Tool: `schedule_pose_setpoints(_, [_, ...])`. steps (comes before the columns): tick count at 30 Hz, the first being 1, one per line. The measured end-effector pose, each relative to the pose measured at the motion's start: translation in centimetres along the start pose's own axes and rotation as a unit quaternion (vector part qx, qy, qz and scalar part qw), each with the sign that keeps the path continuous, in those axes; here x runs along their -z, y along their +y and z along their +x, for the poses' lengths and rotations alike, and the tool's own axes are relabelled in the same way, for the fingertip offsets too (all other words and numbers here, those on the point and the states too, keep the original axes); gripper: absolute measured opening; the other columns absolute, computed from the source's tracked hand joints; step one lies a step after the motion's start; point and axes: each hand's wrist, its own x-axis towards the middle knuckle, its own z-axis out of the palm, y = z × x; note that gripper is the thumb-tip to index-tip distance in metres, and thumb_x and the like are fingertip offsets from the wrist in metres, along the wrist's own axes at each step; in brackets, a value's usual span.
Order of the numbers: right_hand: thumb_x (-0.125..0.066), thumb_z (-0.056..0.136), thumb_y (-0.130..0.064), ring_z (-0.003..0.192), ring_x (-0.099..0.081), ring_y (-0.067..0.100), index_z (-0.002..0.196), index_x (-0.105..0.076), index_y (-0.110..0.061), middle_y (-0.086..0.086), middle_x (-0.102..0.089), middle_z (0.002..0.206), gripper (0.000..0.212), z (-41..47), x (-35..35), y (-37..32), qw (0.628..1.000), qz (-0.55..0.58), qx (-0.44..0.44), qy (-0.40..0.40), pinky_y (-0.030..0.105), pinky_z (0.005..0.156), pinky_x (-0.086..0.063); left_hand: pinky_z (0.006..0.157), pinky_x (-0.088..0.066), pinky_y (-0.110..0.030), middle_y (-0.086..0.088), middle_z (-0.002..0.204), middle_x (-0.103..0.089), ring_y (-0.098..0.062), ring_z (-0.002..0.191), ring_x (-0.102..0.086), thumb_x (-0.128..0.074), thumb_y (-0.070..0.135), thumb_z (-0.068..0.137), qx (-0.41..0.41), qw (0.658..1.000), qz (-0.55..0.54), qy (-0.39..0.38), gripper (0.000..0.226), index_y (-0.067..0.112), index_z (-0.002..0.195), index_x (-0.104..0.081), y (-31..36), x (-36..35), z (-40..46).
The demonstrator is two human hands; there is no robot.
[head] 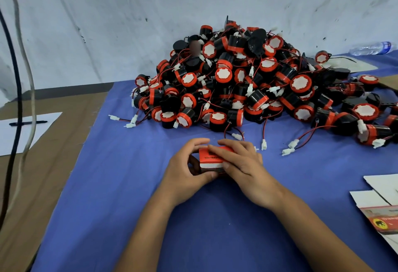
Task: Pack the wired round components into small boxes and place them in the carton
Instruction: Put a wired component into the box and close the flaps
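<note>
Before the component heap (254, 82), both hands (217, 164) grip the small box (212, 158); press flaps squarely, wires tucked.

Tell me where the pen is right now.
In the head view the pen lies at the far left on a white sheet of paper, on the brown surface beside the blue cloth.

Blurred, unreadable dark print on the small red box (212, 157); no legible text elsewhere
</note>
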Motion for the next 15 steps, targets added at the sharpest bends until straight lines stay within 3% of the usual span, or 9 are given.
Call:
schedule_pose_setpoints(3, [-0.044, 0.109, -0.022, 0.146, -0.018, 0.005, 0.149, -0.046, -0.045, -0.019, -0.032, 0.158, 0.047, 0.2, -0.3, 0.1, 1.000, 0.016, 0.006, 0.007, 0.033, 0.120, -0.014, 0.085, -0.058, -0.030, 0.021, 0.122, -0.067, -0.009, 0.111, -0.066, -0.090, 0.024, 0.077, -0.052, 0.995, 0.035, 0.071, 0.038, 0.030, 0.111, -0.073, 0.2, 0.1, 0.0])
schedule_pose_setpoints(6, [-0.058, 0.103, -0.011, 0.141, -0.042, 0.005, 0.137, -0.066, -0.028, -0.009, -0.051, 0.150, 0.039, 0.3, -0.6, 0.1, 0.992, 0.084, 0.027, 0.086, 0.030, 0.118, -0.036, 0.091, -0.058, -0.035, 0.015, 0.112, -0.075, -0.011, 0.111, -0.068, -0.090, 0.011, 0.078, -0.123, 0.982, 0.085, 0.119, 0.019, 0.021, 0.091, -0.080, 0.1, 0.0, 0.1])
schedule_pose_setpoints(10, [-0.075, 0.092, -0.006, 0.119, -0.062, -0.002, 0.106, -0.082, -0.021, -0.011, -0.070, 0.127, 0.022, 0.3, -0.7, 0.7, 0.968, 0.193, -0.004, 0.162, 0.028, 0.101, -0.054, 0.094, -0.056, -0.031, 0.015, 0.104, -0.078, -0.003, 0.110, -0.068, -0.088, 0.009, 0.081, -0.137, 0.974, 0.120, 0.137, 0.015, 0.018, 0.093, -0.084, 0.1, -0.4, 0.2])
schedule_pose_setpoints(15, [-0.071, 0.096, -0.011, 0.120, -0.061, -0.006, 0.105, -0.080, -0.028, -0.020, -0.070, 0.125, 0.021, 0.4, -0.3, 1.3, 0.966, 0.218, -0.013, 0.137, 0.027, 0.101, -0.054, 0.098, -0.055, -0.031, 0.014, 0.109, -0.078, -0.003, 0.115, -0.066, -0.085, 0.007, 0.083, -0.128, 0.976, 0.128, 0.124, 0.018, 0.018, 0.097, -0.084, 0.1, -0.4, 0.1])
